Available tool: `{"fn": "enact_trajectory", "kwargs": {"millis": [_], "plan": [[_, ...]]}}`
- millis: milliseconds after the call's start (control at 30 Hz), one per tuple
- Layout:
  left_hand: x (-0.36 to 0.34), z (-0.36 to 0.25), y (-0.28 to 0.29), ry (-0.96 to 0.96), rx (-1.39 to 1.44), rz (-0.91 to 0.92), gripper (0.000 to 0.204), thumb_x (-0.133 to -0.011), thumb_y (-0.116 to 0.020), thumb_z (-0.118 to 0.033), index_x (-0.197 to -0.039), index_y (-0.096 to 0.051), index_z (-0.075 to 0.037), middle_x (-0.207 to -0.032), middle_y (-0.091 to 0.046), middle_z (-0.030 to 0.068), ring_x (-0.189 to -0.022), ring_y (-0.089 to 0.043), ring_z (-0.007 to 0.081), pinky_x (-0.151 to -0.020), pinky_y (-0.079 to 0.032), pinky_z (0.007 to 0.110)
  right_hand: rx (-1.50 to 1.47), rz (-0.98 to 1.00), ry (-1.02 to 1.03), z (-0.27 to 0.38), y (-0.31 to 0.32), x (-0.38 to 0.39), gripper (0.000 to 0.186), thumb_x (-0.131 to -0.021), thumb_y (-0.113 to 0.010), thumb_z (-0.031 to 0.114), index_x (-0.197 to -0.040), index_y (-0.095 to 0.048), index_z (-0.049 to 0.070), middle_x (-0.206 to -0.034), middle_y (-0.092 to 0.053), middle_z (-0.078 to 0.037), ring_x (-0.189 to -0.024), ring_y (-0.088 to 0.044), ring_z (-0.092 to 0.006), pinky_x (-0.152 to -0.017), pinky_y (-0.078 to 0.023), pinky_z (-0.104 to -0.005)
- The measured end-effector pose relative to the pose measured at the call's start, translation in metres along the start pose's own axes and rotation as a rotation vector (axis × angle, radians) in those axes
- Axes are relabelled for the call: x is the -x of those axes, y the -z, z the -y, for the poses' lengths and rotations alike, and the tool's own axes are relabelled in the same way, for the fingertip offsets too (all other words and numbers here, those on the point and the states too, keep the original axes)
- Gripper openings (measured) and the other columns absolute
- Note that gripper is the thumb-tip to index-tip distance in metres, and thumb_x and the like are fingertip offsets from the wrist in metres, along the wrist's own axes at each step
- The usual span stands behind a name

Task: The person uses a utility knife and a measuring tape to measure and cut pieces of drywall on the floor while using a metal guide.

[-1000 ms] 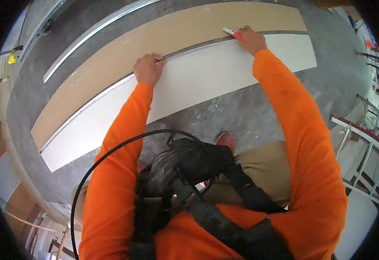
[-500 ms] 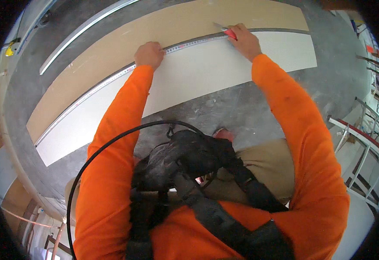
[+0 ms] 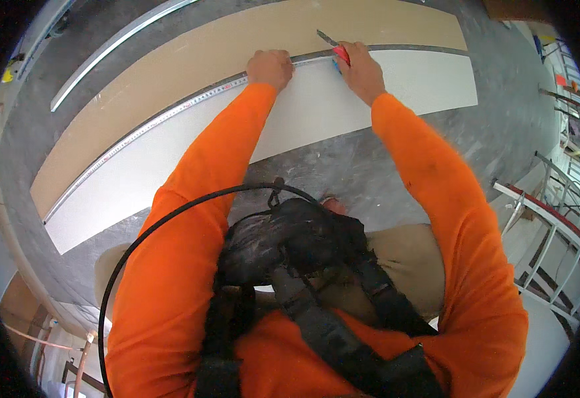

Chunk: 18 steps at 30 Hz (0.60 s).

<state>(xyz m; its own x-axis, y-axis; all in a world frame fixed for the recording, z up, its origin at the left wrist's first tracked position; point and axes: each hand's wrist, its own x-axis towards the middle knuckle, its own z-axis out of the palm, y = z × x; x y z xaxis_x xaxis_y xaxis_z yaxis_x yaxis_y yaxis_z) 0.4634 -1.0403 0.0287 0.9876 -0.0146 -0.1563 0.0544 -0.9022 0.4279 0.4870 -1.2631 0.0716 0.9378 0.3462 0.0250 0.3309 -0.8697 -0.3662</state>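
Note:
A long measuring tape [image 3: 170, 114] lies along the dark seam between a white board strip [image 3: 422, 78] and a brown board [image 3: 137, 86]. My left hand [image 3: 270, 69] is closed over the tape, which shows on both sides of it. To its right, my right hand [image 3: 364, 71] grips a red utility knife [image 3: 341, 53], whose blade sticks out up and to the left over the brown board. A small blue bit shows just under that hand; I cannot make out what it is. The fingertips of my left hand are partly hidden.
A metal channel [image 3: 114, 54] lies on the grey floor [image 3: 343, 156] beyond the brown board. At right stands a white metal frame with a red top rail [image 3: 548, 212]. A black bag [image 3: 286, 239] with straps hangs at my front, and a black cable [image 3: 170, 207] arches across my left arm.
My left hand has slid right along the tape, closer to my right hand. My right hand has shifted slightly left and down, with the knife still in it and its blade angled more upward.

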Motion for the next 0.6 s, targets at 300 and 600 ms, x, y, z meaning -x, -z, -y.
{"fn": "enact_trajectory", "kwargs": {"millis": [300, 600], "plan": [[-0.01, 0.003, -0.01, 0.033, -0.02, 0.003, 0.029, -0.077, -0.069, -0.04, -0.091, -0.072, -0.015, -0.096, -0.07, 0.0088, -0.088, -0.067, 0.0321, -0.076, -0.053, 0.044, -0.238, 0.327, -0.288, 0.055, -0.03, 0.043, 0.028, -0.092, -0.048, 0.02, -0.112, -0.042, 0.001, -0.076, -0.062, -0.03, -0.075, -0.062, -0.0483, -0.069, -0.048, -0.0576], [-0.022, -0.01, -0.001, 0.088, -0.111, 0.058, 0.022, -0.075, -0.066, -0.021, -0.092, -0.072, -0.008, -0.097, -0.07, 0.0154, -0.093, -0.067, 0.0327, -0.077, -0.054, 0.041, -0.177, 0.306, -0.228, 0.063, -0.028, 0.046, 0.031, -0.085, -0.053, 0.014, -0.104, -0.041, -0.007, -0.081, -0.062, -0.032, -0.078, -0.064, -0.047, -0.069, -0.051, -0.0545]]}}
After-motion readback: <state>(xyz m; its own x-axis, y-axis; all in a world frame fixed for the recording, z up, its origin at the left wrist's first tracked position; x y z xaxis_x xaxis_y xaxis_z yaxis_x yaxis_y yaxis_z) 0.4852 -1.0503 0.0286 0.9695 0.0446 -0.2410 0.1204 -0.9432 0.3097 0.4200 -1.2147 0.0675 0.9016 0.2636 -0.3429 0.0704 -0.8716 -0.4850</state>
